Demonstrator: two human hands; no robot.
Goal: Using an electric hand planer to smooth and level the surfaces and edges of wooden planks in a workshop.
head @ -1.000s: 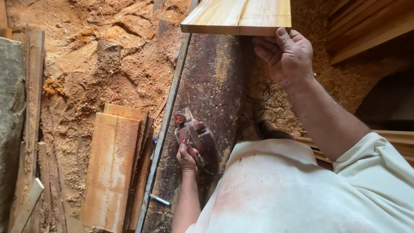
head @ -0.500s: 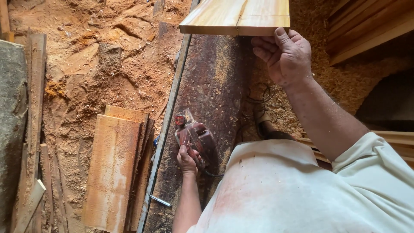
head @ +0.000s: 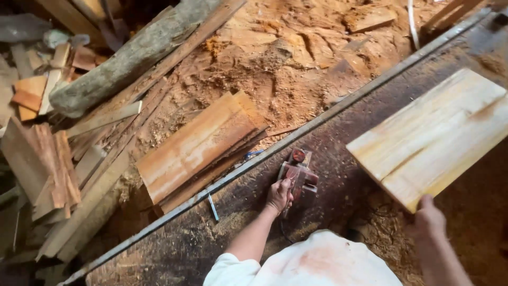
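The pale board (head: pixel 434 135) is now lying slanted at the right of the frame, not at the top as before. The right hand (head: pixel 429 217) is gripping its near edge. The left hand (head: pixel 279 194) is closed around the red power tool (head: pixel 299 172) on the dark dusty bench (head: pixel 201 233). Sawdust and a stack of planks (head: pixel 198 145) are filling the upper left.
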